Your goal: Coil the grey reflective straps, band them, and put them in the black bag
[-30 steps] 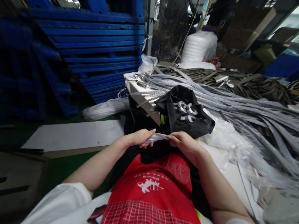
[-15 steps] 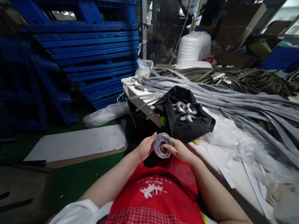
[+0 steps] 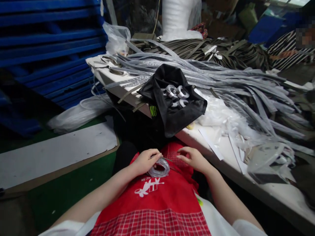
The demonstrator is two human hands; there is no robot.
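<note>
My left hand is closed on a coil of greyish plastic-covered strap, held in front of my red apron. Its fingers lie over the coil's upper left side. A thin strip end seems to stick out from the top of the coil toward the right. My right hand hovers to the right of the coil, apart from it, with thumb and fingers spread and nothing visible between them. Beyond the hands, a black bag lies open at the table edge, with several similar small coils inside.
Long grey straps lie across the white table, with darker straps behind. Clear plastic bags rest at the right. Blue pallets are stacked on the left, near a wrapped white bundle on the floor. A person's arm shows at far right.
My right hand has let go of the coil and moved right. My left hand has brought the coil lower, against the apron, and tilted it. The view has turned down and right.
</note>
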